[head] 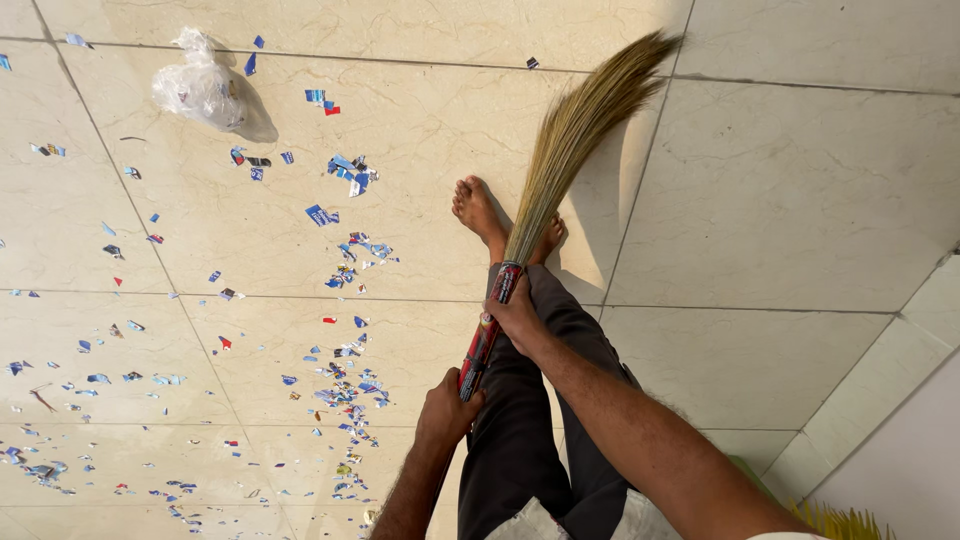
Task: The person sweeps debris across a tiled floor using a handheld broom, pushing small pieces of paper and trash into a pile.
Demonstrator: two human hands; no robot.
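I hold a grass broom (575, 130) with both hands. Its red patterned handle (487, 335) runs from my left hand (447, 408), which grips the lower end, up through my right hand (515, 318), which grips it just below the bristles. The straw-coloured bristles fan out to the upper right over the cream floor tiles (780, 190). My bare feet (480, 212) stand just left of the bristles, and my dark trousers (530, 420) show below.
Many small scraps of blue, red and white paper (345, 385) lie scattered over the left half of the floor. A crumpled clear plastic bag (200, 90) lies at the upper left. A wall base (900, 440) runs along the lower right.
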